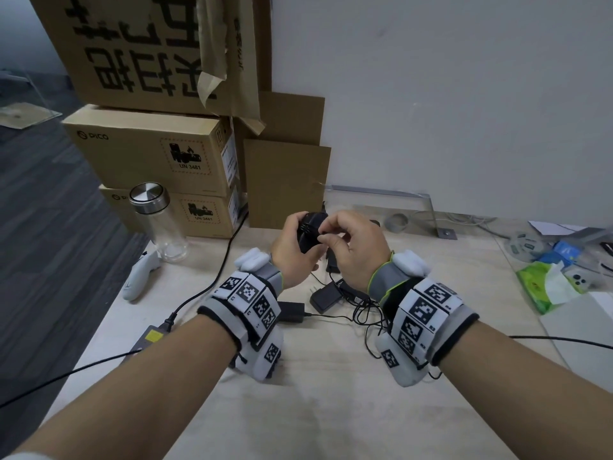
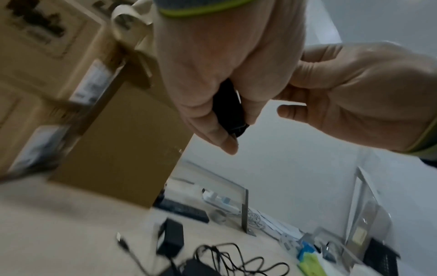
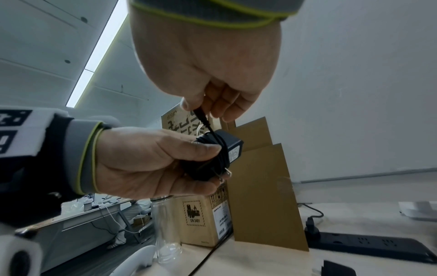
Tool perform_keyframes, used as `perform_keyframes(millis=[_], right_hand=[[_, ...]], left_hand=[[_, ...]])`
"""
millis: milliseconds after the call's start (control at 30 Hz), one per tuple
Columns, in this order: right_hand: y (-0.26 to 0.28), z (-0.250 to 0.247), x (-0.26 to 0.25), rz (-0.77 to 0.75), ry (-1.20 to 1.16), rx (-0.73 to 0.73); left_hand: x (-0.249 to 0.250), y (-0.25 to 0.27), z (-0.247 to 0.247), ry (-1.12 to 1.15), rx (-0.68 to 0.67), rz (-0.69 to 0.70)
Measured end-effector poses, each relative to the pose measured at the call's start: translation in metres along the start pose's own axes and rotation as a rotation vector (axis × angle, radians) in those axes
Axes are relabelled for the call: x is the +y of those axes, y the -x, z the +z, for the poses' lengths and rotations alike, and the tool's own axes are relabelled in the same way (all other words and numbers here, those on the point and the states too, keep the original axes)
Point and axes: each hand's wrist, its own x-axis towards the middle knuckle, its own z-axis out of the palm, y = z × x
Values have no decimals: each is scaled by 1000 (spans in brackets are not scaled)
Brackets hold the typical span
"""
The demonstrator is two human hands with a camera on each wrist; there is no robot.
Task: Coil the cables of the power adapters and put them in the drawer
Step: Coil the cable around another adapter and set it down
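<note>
Left hand [image 3: 151, 160] around cable-wrapped black adapter [image 3: 212, 155]

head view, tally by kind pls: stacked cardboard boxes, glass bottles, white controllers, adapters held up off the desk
cardboard boxes: 3
glass bottle: 1
white controller: 1
power adapter held up: 1
total: 6

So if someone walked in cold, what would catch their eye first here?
Probably the two hands raised mid-desk: the left hand grips a black adapter with cable wound around it, and the right hand pinches the cable's end. Next, the stacked cardboard boxes at back left and the loose cables below the hands.
</note>
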Motion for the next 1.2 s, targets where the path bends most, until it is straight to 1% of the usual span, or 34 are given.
perform_keyframes(millis=[100, 167, 267, 367, 467, 533, 667, 767, 900, 1000, 1100, 1200], right_hand=[[8, 7, 4, 35, -20, -32], [16, 12, 7, 73, -30, -42], [31, 19, 17, 156, -5, -55], [48, 24, 32, 271, 31, -84], [66, 33, 49, 385, 78, -153], [80, 41, 58, 475, 71, -217], [106, 59, 73, 689, 52, -390], [121, 75, 83, 837, 0, -455], [139, 99, 86, 995, -142, -506], [145, 107, 84, 1059, -218, -507], [148, 116, 85, 1107, -250, -483], [152, 124, 85, 1139, -273, -470]], left_hand=[[-13, 5, -1, 141, 20, -137], [-25, 10, -2, 185, 36, -218], [-45, 20, -3, 141, 89, -292], [-68, 34, 0, 130, 94, -325], [-89, 48, 11, 170, 50, -390], [-100, 58, 18, 165, 12, -435], [-121, 79, 28, 189, -15, -511], [-129, 94, 33, 199, -14, -556], [-145, 114, 36, 140, -33, -598], [-153, 122, 34, 96, -51, -611], [-159, 127, 28, -51, -85, -582], [-164, 128, 21, -227, -149, -570]])
